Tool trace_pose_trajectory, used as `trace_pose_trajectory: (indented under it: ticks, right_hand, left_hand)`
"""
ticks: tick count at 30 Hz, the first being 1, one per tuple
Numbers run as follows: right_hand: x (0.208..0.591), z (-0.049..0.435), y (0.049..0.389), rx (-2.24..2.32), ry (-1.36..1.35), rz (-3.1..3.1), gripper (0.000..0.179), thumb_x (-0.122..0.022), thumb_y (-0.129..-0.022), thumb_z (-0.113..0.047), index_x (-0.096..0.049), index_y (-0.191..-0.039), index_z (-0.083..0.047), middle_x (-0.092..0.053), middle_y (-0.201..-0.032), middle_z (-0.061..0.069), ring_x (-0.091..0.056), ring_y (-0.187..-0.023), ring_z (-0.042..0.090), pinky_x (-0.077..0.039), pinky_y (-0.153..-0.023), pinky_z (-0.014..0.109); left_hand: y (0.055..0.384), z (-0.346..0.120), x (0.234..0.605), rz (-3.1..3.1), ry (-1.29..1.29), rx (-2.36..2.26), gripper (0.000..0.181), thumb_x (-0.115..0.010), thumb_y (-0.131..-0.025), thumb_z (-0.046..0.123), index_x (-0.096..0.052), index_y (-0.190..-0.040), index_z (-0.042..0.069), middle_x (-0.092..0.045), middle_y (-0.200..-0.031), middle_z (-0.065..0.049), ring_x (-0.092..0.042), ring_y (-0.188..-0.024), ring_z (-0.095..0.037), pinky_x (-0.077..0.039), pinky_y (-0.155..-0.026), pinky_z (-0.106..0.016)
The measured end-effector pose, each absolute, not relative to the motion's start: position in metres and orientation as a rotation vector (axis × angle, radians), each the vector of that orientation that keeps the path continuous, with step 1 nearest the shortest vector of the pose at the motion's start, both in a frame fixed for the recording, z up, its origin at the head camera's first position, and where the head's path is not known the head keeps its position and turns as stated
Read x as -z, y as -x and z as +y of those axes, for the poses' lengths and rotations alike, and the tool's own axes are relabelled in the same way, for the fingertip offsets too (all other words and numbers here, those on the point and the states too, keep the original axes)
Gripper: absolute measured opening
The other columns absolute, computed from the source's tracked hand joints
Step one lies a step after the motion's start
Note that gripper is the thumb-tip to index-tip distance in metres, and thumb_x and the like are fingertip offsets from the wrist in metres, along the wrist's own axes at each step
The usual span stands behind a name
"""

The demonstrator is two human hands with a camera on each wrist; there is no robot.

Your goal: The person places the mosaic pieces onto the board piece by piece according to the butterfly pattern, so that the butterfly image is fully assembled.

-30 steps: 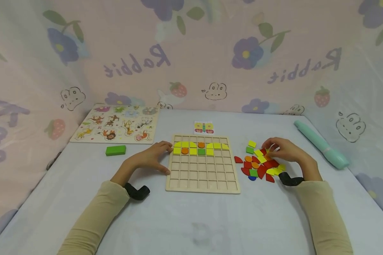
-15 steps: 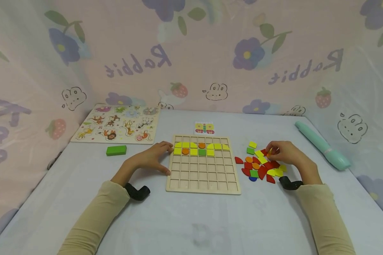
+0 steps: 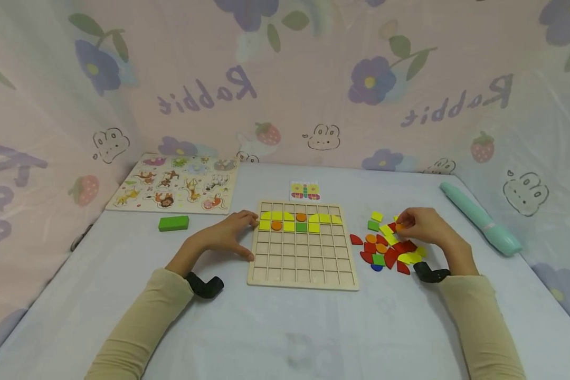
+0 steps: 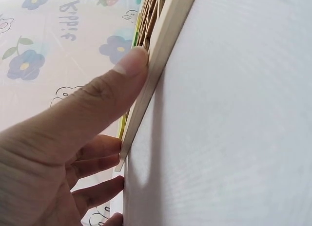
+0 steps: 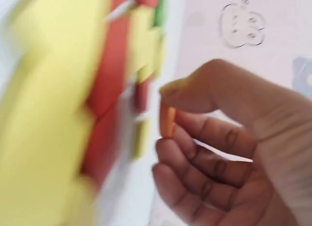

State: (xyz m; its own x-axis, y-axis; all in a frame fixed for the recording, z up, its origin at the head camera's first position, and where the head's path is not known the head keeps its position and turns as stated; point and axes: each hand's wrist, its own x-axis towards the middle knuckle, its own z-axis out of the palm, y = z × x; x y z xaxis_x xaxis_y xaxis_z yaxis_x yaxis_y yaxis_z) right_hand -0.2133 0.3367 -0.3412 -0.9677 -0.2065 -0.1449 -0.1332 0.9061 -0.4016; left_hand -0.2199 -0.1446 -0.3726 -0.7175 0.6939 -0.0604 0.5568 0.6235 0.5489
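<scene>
A square wooden grid board (image 3: 303, 261) lies in the middle of the table, with yellow tiles, two orange discs and a green square in its upper cells. My left hand (image 3: 225, 235) rests at its left edge, thumb and fingers spread along the side; the left wrist view shows the thumb (image 4: 114, 82) on the board's rim. Over the right part of the loose tile pile (image 3: 389, 256), my right hand (image 3: 425, 227) pinches an orange disc (image 5: 167, 120) between thumb and fingers. Red, yellow, green, orange and blue tiles lie below it.
A small pattern card (image 3: 305, 190) lies behind the board. At the back left is an animal puzzle board (image 3: 176, 184), with a green block (image 3: 173, 223) in front. A mint-green cylindrical object (image 3: 480, 217) lies on the right. Patterned cloth walls surround the table.
My right hand has lifted the orange disc from the pile, shifting slightly right, then a little back left. The left hand stays at the board's edge.
</scene>
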Motion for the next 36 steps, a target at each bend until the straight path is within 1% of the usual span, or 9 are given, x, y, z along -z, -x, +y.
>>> trace_pose_trajectory:
  ticks: [3, 8, 13, 17, 23, 29, 36]
  right_hand:
    - [0.334, 0.321, 0.217, 0.631, 0.313, 2.935, 0.030, -0.070, -0.081, -0.017, -0.061, -0.103, 0.002, -0.063, -0.088, 0.009, -0.056, -0.079, 0.022, -0.053, -0.074, 0.037]
    - [0.325, 0.280, 0.228, 0.695, 0.490, 2.928, 0.026, -0.072, -0.079, -0.012, -0.065, -0.102, -0.002, -0.063, -0.090, 0.007, -0.056, -0.080, 0.022, -0.052, -0.068, 0.029]
    - [0.328, 0.234, 0.237, 0.723, 0.721, 2.824, 0.024, -0.073, -0.077, -0.010, -0.067, -0.100, -0.005, -0.065, -0.090, 0.004, -0.059, -0.079, 0.018, -0.054, -0.070, 0.029]
    - [0.336, 0.211, 0.241, 0.676, 0.853, 2.740, 0.021, -0.073, -0.077, -0.013, -0.067, -0.097, -0.009, -0.064, -0.085, -0.001, -0.057, -0.077, 0.015, -0.052, -0.070, 0.028]
    - [0.350, 0.199, 0.245, 0.655, 0.822, 2.706, 0.016, -0.075, -0.078, -0.018, -0.068, -0.092, -0.013, -0.060, -0.076, -0.002, -0.053, -0.071, 0.015, -0.048, -0.065, 0.027]
    - [0.355, 0.198, 0.245, 0.667, 0.793, 2.712, 0.016, -0.074, -0.079, -0.019, -0.066, -0.091, -0.012, -0.061, -0.077, -0.001, -0.055, -0.072, 0.015, -0.050, -0.068, 0.027]
    - [0.355, 0.199, 0.246, 0.683, 0.834, 2.714, 0.014, -0.074, -0.080, -0.017, -0.067, -0.090, -0.011, -0.061, -0.076, -0.002, -0.054, -0.071, 0.014, -0.049, -0.067, 0.028]
  left_hand:
    - [0.220, -0.144, 0.372, 2.578, -1.025, -0.743, 0.075, -0.081, -0.068, 0.040, -0.048, -0.125, 0.004, -0.034, -0.143, -0.015, -0.028, -0.133, -0.034, -0.024, -0.110, -0.050]
    - [0.219, -0.144, 0.371, 2.577, -1.032, -0.742, 0.075, -0.081, -0.069, 0.039, -0.048, -0.125, 0.004, -0.034, -0.143, -0.015, -0.029, -0.133, -0.034, -0.024, -0.110, -0.050]
    - [0.220, -0.144, 0.373, 2.583, -1.026, -0.743, 0.074, -0.081, -0.069, 0.040, -0.048, -0.125, 0.004, -0.034, -0.142, -0.015, -0.029, -0.133, -0.035, -0.024, -0.109, -0.051]
    - [0.220, -0.144, 0.376, 2.571, -1.025, -0.757, 0.074, -0.081, -0.069, 0.040, -0.048, -0.125, 0.005, -0.034, -0.143, -0.015, -0.029, -0.133, -0.035, -0.025, -0.109, -0.051]
    - [0.220, -0.143, 0.378, 2.574, -1.024, -0.756, 0.074, -0.081, -0.068, 0.041, -0.048, -0.125, 0.006, -0.035, -0.143, -0.014, -0.030, -0.132, -0.035, -0.026, -0.109, -0.051]
    - [0.220, -0.144, 0.378, 2.589, -1.022, -0.726, 0.074, -0.081, -0.068, 0.041, -0.048, -0.125, 0.006, -0.035, -0.143, -0.013, -0.031, -0.131, -0.034, -0.027, -0.109, -0.049]
    - [0.219, -0.145, 0.376, 2.588, -1.022, -0.744, 0.075, -0.081, -0.068, 0.042, -0.048, -0.125, 0.006, -0.035, -0.142, -0.014, -0.030, -0.132, -0.034, -0.027, -0.108, -0.050]
